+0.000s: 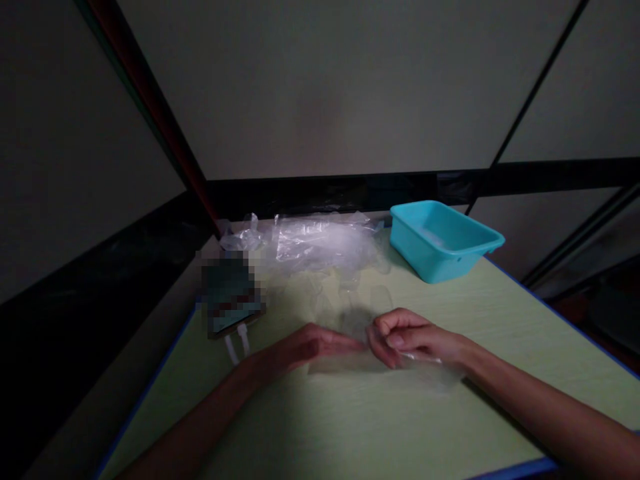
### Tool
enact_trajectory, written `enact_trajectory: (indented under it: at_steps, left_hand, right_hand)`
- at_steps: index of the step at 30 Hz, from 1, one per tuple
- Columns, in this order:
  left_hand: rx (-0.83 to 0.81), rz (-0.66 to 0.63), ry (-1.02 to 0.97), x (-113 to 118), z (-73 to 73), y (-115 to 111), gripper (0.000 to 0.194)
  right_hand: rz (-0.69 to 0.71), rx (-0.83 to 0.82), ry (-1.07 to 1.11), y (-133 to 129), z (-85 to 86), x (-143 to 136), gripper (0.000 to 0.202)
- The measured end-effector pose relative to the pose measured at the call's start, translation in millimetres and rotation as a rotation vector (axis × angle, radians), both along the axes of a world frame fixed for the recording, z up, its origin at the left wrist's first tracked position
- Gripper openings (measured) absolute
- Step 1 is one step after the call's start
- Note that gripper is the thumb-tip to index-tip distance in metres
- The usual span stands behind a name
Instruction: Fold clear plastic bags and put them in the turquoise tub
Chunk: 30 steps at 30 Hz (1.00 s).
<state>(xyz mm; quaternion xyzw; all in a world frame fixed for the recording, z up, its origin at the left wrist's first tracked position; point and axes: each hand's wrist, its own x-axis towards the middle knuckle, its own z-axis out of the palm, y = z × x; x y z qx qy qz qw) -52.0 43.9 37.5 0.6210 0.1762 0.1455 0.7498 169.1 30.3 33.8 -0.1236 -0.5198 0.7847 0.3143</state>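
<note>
My right hand (413, 339) is curled, its fingers closed on a thin piece of clear plastic film (425, 375) that trails below the hand and over the table. Whether that film is a bag or a glove I cannot tell. Just to its left, my left hand (325, 341) stretches its fingers toward the right fingertips, low over the table and beside the film. Beyond both hands, more thin see-through plastic (350, 320) lies on the surface, its outline faint.
A pile of clear plastic (325, 240) lies at the table's far edge. The turquoise basin (445, 263) stands at the back right. On the left are a blurred-out device (233, 293) and a white cable (243, 337). Pale panels (340, 93) rise behind the yellow-green table (320, 433).
</note>
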Motion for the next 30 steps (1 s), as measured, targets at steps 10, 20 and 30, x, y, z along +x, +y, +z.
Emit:
enact_trajectory:
  at_steps: [10, 20, 30]
  left_hand:
    - [0.049, 0.102, 0.082, 2, -3.7, 2, 0.037]
    - [-0.307, 0.203, -0.135, 3, -17.7, 8, 0.031]
    - [-0.388, 0.278, -0.113, 3, -15.7, 9, 0.036]
  right_hand:
    - [-0.133, -0.219, 0.100, 14, -4.8, 7, 0.025]
    - [-0.050, -0.145, -0.146, 23, 6.8, 49, 0.063]
    - [0.012, -0.047, -0.213, 20, 0.1, 53, 0.059]
